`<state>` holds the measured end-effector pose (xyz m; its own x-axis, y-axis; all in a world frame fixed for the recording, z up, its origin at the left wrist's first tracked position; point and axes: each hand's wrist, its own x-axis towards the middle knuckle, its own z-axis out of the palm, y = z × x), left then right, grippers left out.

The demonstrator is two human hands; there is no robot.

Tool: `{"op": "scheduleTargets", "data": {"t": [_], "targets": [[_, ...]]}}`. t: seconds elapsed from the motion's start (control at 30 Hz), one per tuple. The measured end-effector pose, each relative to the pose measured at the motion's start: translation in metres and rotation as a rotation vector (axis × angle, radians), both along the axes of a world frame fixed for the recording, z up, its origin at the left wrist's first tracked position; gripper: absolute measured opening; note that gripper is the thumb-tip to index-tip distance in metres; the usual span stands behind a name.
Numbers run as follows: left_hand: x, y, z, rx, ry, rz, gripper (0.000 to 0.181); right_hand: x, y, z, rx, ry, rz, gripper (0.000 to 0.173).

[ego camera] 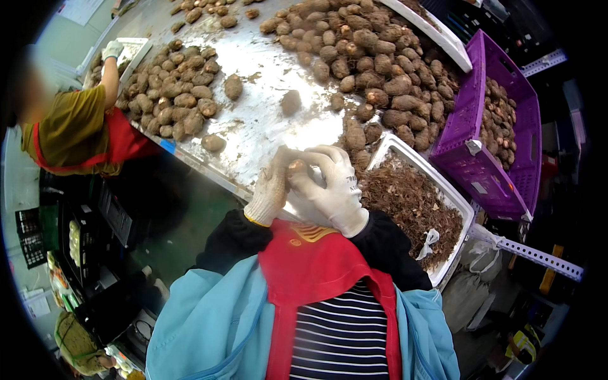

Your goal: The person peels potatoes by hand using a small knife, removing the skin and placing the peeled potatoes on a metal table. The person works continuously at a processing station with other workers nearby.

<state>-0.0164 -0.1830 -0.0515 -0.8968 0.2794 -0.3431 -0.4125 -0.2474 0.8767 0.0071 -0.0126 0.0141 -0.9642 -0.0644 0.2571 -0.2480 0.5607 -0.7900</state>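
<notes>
Both hands wear white knitted gloves and meet at the near edge of a metal table (266,128). A small brown taro corm (297,166) shows between them, with its pale end up. My left hand (270,190) is curled against the corm's side; its fingertips are partly hidden. My right hand (332,183) has thumb and fingers closed around the corm. Just beyond the hands lies a single taro corm (291,103). A large heap of taro corms (375,61) spreads to the right, and a smaller heap (175,85) lies to the left.
A white foam tray (468,213) of brown fibrous scraps stands right of my hands. Behind it, a purple plastic crate (503,80) holds corms. At the left, a co-worker (76,123) reaches a gloved hand to a white foam box (140,50). A perforated metal rail (536,256) juts out at right.
</notes>
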Motion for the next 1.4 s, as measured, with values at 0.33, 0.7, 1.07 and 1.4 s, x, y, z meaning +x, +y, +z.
{"op": "scheduleTargets", "data": {"t": [0.33, 0.7, 1.07, 1.4], "targets": [[0.017, -0.108, -0.022, 0.268, -0.296, 0.433, 0.068, 0.010, 0.013, -0.011, -0.206, -0.251, 0.067, 0.054], [0.035, -0.142, -0.160, -0.133, -0.432, 0.736, 0.028, 0.024, 0.020, -0.019, -0.247, -0.417, 0.044, 0.042], [0.047, -0.132, -0.138, -0.031, -0.395, 0.631, 0.027, 0.023, 0.020, -0.022, -0.311, -0.490, 0.005, 0.036], [0.055, -0.140, -0.183, -0.688, -0.094, 0.344, 0.027, 0.027, 0.018, -0.018, -0.360, -0.570, 0.079, 0.037]]}}
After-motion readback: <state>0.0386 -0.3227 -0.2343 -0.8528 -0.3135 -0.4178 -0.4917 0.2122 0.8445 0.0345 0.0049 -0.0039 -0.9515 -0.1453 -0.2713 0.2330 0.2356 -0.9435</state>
